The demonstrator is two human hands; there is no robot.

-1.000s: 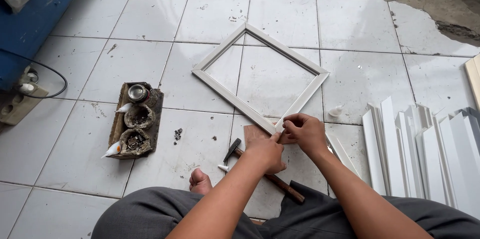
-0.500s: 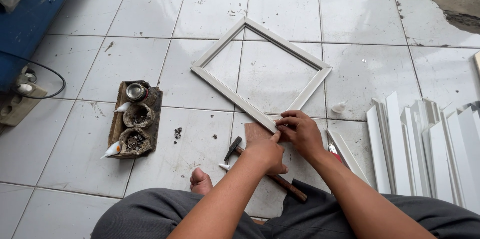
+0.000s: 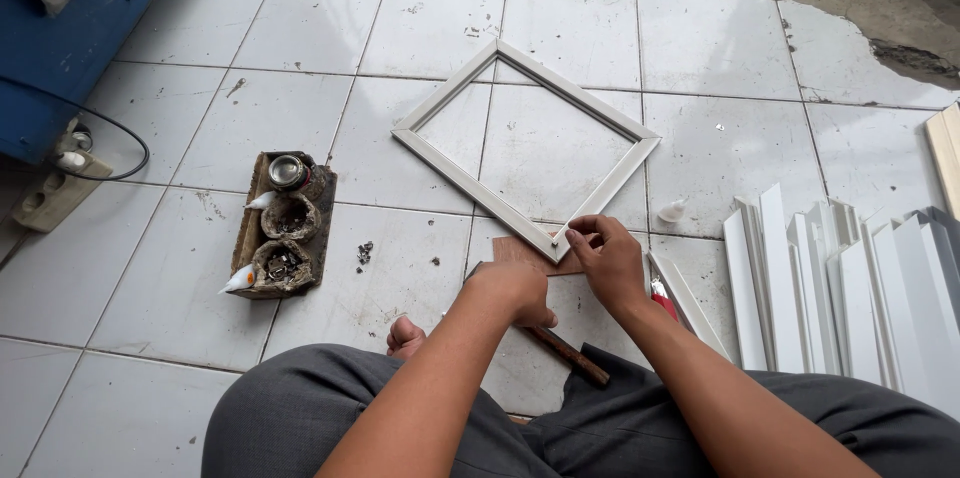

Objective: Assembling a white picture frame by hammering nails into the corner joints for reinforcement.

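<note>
The white frame point(image 3: 525, 138) lies on the tiled floor point(image 3: 330, 38), all four sides already joined. The right hand point(image 3: 608, 260) pinches its near corner; the left hand point(image 3: 515, 290) presses curled on the brown board point(image 3: 520, 253) beneath. A hammer point(image 3: 565, 353) lies unused nearby.

Glossy white frame point(image 3: 525, 143); brown wooden block point(image 3: 530, 256); glazed, stained floor tiles point(image 3: 300, 38).
</note>
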